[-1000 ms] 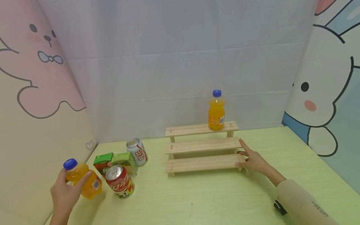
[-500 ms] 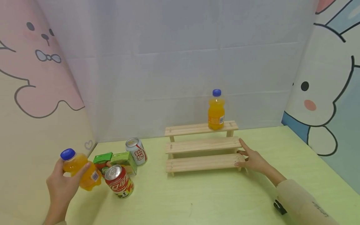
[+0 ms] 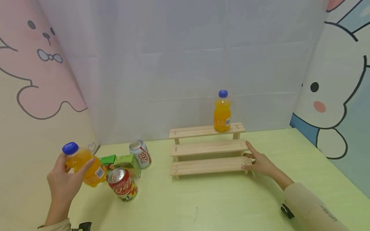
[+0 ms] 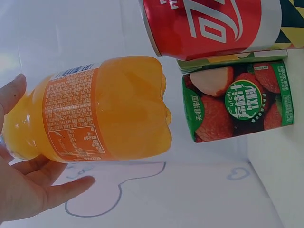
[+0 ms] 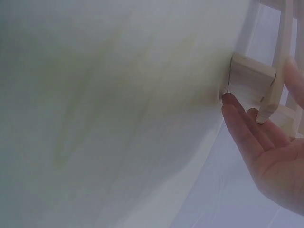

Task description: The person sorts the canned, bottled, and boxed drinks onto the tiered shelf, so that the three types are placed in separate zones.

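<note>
My left hand (image 3: 63, 181) grips a bottle of orange drink (image 3: 88, 168) around its upper part, tilted with the blue cap toward the upper left. The left wrist view shows thumb and fingers around the neck end, the base of the bottle (image 4: 128, 107) pointing at a lychee juice box (image 4: 237, 102). At the right end of a three-step wooden display rack (image 3: 208, 166), my right hand (image 3: 261, 163) holds the boards, thumb on the lowest and a finger at the middle one. In the right wrist view other fingers (image 5: 242, 123) reach beneath a board.
A red cola can (image 3: 122, 186) stands in front of the juice boxes, with a light green box (image 3: 127, 163) among them. Behind is a silver can (image 3: 140, 154). Another orange drink bottle (image 3: 222, 117) stands upright on the rack's top step. A black object (image 3: 287, 211) lies by the right sleeve.
My left hand has raised the orange drink bottle upward beside the juice boxes, and its sleeve has come into view. The right hand stays at the rack's end.
</note>
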Action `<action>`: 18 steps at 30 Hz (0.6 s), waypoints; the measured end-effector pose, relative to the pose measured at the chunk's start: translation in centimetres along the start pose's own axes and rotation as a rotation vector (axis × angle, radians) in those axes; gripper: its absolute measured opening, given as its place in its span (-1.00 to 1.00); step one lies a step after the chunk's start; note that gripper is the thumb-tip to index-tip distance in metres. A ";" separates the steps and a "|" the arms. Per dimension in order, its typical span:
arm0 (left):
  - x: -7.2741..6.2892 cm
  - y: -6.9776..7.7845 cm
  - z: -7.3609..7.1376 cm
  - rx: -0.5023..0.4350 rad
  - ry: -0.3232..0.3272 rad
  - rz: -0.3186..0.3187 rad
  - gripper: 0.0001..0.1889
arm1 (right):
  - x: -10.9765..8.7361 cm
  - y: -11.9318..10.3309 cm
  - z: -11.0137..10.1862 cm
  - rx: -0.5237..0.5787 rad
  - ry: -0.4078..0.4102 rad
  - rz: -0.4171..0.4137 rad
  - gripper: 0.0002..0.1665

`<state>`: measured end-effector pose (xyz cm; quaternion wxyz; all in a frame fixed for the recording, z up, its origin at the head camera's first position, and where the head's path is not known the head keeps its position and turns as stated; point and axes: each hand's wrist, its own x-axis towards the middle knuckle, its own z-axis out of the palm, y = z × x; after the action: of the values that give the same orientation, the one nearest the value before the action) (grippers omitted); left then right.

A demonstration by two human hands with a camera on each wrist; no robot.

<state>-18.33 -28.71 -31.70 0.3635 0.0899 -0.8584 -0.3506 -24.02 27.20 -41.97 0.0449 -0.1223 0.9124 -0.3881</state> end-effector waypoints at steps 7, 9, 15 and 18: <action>0.1 1.3 0.1 -0.075 0.020 0.096 -0.42 | -0.1 0.0 -0.1 0.004 -0.002 -0.011 0.23; 0.2 1.5 0.0 -0.098 0.023 0.125 -0.42 | -0.1 -0.1 -0.1 0.012 0.002 -0.009 0.23; 0.4 2.3 0.2 -0.142 0.022 0.144 -0.42 | 0.0 0.0 0.0 0.033 -0.002 -0.021 0.22; 0.4 2.9 0.4 -0.154 0.020 0.160 -0.42 | 0.0 0.0 0.0 0.026 0.001 -0.013 0.22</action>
<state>-18.62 -26.52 -29.77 0.4048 -0.0036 -0.8296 -0.3845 -23.98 27.22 -41.97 0.0436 -0.1274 0.9065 -0.4002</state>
